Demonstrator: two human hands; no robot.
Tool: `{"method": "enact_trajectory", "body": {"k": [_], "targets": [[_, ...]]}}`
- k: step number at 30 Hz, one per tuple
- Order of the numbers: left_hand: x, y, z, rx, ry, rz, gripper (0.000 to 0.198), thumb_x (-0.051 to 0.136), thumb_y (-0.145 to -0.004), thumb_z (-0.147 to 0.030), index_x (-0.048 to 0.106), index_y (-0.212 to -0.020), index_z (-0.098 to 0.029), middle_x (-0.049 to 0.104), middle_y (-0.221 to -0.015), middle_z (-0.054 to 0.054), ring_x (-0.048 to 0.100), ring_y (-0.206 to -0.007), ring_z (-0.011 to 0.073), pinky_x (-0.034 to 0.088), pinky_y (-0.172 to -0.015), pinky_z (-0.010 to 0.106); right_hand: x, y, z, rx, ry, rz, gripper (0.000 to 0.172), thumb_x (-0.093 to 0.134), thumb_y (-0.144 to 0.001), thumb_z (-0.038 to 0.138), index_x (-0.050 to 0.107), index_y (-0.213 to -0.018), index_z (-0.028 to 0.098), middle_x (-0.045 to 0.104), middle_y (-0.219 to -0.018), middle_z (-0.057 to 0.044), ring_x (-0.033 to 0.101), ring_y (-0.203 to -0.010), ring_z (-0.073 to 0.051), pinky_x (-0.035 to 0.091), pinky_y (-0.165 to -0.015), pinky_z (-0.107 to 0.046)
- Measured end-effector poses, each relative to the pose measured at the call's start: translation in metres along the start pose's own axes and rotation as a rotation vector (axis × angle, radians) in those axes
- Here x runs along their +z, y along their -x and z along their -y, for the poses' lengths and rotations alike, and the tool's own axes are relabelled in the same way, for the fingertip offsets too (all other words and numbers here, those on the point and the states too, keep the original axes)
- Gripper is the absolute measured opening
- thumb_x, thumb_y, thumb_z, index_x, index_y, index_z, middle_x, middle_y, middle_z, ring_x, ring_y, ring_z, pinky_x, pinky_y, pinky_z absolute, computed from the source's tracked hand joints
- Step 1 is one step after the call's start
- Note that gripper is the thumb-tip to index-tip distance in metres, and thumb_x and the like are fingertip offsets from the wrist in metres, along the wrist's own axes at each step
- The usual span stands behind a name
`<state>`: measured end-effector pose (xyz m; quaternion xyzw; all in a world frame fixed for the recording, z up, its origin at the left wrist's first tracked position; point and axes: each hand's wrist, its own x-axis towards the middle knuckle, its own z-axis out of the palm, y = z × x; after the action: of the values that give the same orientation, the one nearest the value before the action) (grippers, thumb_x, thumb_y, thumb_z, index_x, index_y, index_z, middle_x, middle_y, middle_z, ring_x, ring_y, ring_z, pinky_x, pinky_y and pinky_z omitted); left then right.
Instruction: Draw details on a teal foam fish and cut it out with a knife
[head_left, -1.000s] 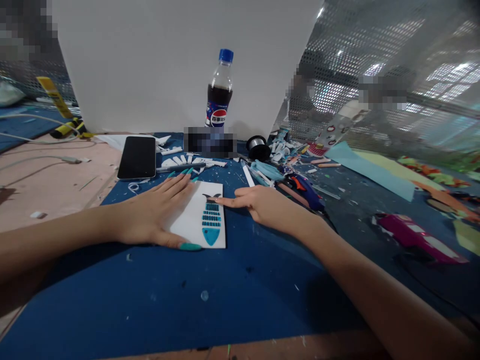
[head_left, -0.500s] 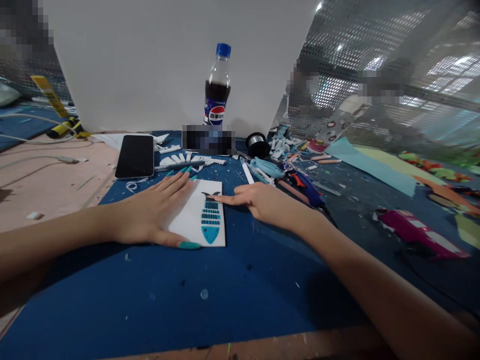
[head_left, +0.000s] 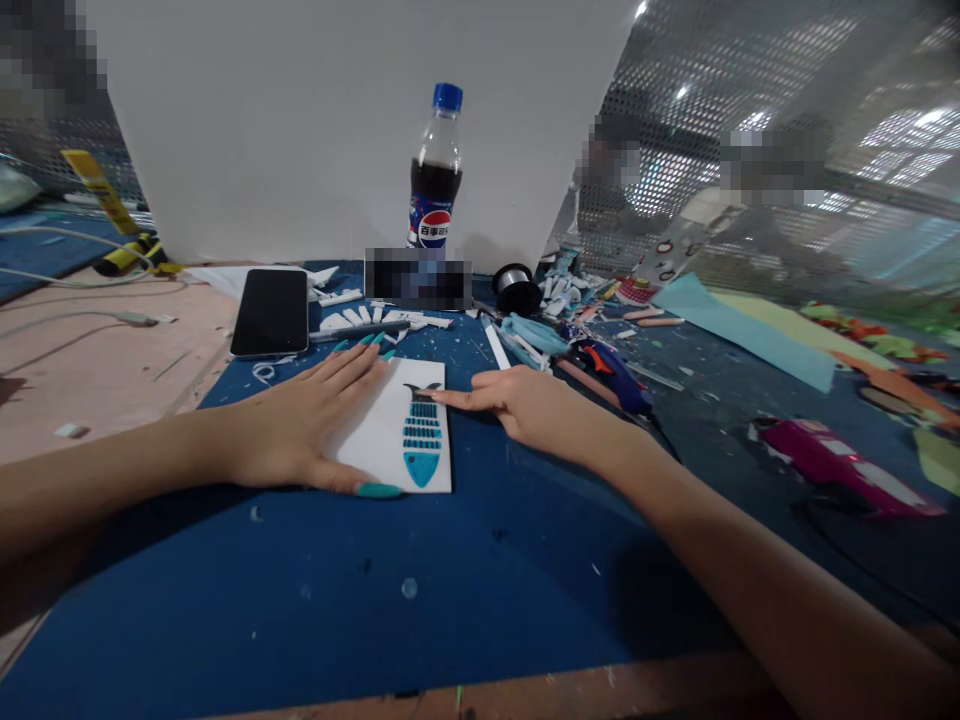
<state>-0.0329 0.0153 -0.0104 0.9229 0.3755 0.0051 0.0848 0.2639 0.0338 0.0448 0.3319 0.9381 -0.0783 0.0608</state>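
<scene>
A white card lies on the blue mat, with a teal and black fish skeleton on its right part. The fish's head points towards me and its dark tail points away. My left hand rests flat across the card's left side, fingers spread, long teal nails showing. From the right, my right hand reaches in with its index finger stretched out, the tip touching the tail area. The other fingers of that hand are curled under, and I see nothing held in them.
Behind the card stand a cola bottle and a black wire spool. A phone lies at the back left. White scraps, a blue glue gun and a magenta device with a cord are on the right.
Both hands and the card stay in almost the same place. The right index fingertip remains at the fish's tail, and only a slight shift of the view shows.
</scene>
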Motion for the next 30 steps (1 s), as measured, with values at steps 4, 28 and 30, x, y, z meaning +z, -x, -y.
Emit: {"method": "enact_trajectory", "body": {"k": [4, 28, 30], "targets": [[0.0017, -0.0004, 0.0020, 0.020, -0.009, -0.023, 0.114, 0.048, -0.080, -0.080, -0.021, -0.152, -0.023, -0.014, -0.161, 0.013, -0.002, -0.146, 0.0462, 0.012, -0.115, 0.063, 0.0016, 0.0006, 0.0000, -0.007, -0.003, -0.015, 0.078, 0.034, -0.081, -0.007, 0.043, -0.147, 0.035, 0.045, -0.073, -0.002, 0.038, -0.061, -0.014, 0.028, -0.057, -0.025], [0.0038, 0.0008, 0.0023, 0.042, -0.026, -0.062, 0.114, 0.048, -0.079, -0.081, -0.020, -0.152, -0.026, -0.012, -0.162, 0.012, 0.001, -0.147, 0.0449, 0.014, -0.116, 0.061, -0.0033, 0.0063, -0.0025, 0.020, -0.049, 0.033, 0.073, 0.035, -0.085, -0.004, 0.044, -0.146, 0.034, 0.048, -0.073, -0.002, 0.040, -0.061, -0.014, 0.032, -0.060, -0.026], [0.0039, 0.0012, 0.0006, 0.017, -0.027, -0.080, 0.112, 0.046, -0.080, -0.081, -0.018, -0.152, -0.025, -0.010, -0.162, 0.012, 0.002, -0.147, 0.0442, 0.015, -0.116, 0.060, -0.0026, 0.0069, -0.0040, 0.014, -0.049, 0.029, 0.074, 0.035, -0.085, -0.005, 0.043, -0.147, 0.034, 0.048, -0.073, -0.002, 0.040, -0.061, -0.014, 0.033, -0.060, -0.027]]}}
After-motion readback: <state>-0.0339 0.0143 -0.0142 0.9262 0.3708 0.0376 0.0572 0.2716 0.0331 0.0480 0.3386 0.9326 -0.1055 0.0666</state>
